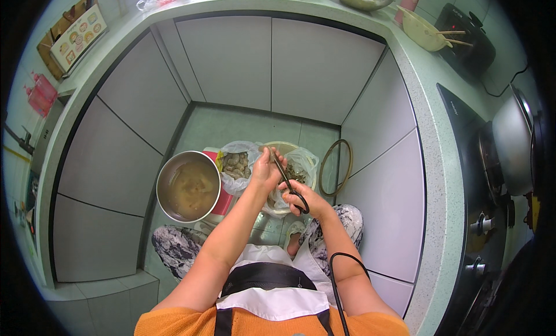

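Scissors [286, 177] (black-handled) fill the right hand [313, 203]; the left hand [266, 173] has a grip I cannot tell.

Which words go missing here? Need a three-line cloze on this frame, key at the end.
1. The right hand grips a pair of ____ by their black handles.
2. The metal pot of cloudy liquid stands to the ____ of the plastic bag holding greyish pieces.
3. The person's short-sleeved top, at the lower edge of the view, is ____ in colour.

Missing words: scissors; left; orange.
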Available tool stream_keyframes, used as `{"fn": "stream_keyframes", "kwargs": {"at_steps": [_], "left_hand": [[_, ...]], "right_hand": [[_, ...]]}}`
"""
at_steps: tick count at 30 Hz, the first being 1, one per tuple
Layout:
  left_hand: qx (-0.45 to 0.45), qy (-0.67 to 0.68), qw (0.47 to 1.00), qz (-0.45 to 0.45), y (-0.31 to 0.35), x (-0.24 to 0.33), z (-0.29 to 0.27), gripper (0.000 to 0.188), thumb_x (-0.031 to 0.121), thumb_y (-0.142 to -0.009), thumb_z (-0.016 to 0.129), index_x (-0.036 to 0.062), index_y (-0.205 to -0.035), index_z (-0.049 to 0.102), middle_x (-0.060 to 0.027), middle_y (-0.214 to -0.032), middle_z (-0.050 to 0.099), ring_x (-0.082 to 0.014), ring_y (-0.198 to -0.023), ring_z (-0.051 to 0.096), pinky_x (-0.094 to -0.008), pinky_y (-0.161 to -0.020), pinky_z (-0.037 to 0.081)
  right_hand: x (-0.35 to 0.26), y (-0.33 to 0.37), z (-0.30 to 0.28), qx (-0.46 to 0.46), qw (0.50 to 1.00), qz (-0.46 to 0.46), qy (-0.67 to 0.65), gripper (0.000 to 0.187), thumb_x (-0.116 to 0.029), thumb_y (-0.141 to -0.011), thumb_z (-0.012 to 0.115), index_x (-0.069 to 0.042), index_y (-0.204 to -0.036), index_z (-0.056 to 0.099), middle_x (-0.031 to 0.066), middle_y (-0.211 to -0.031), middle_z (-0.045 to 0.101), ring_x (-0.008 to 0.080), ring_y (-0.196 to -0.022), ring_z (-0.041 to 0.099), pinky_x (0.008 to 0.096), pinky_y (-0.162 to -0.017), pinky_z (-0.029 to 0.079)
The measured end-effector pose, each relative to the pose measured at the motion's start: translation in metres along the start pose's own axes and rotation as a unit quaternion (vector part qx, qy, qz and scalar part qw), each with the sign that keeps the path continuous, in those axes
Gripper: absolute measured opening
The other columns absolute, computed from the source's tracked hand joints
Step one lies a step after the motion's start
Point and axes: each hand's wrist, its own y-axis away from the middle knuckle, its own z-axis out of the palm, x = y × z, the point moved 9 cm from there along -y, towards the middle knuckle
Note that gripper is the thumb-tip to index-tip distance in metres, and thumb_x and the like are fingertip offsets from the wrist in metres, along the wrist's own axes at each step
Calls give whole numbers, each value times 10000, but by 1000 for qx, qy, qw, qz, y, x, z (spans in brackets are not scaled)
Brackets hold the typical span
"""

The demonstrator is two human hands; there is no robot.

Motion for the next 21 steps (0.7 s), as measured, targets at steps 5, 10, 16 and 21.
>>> {"fn": "stream_keyframes", "kwargs": {"at_steps": [5,10,16,21], "left_hand": [[-7,11,1000,-7,4,-3,2,258,333,-948,409,91,-953,501,-29,-857,502,-178,-781,485,-349,-812,437],[-39,-25,999,12,4,0,12,251,328,-945,420,90,-946,502,-29,-851,496,-174,-783,481,-339,-812,437],[-66,-108,991,43,11,5,33,262,338,-944,423,89,-954,505,-24,-852,494,-165,-784,479,-335,-800,436],[-2,-121,992,46,20,18,47,350,419,-940,387,98,-948,525,-5,-781,495,-152,-760,476,-302,-738,426]], "right_hand": [[7,-2,-2,-8,1000,10,-18,366,-217,-842,578,-15,-1123,457,-19,-685,452,59,-452,430,197,-410,328],[2,-3,0,-3,999,-8,-34,352,-209,-838,570,-11,-1107,460,-13,-674,454,63,-439,438,201,-405,338],[-6,-3,-1,11,999,-30,-40,356,-199,-823,571,-7,-1101,461,-8,-670,458,63,-412,427,194,-380,328],[-10,-1,-5,11,999,-27,-40,392,-221,-807,598,8,-1094,460,0,-674,465,57,-389,413,189,-364,319]]}}
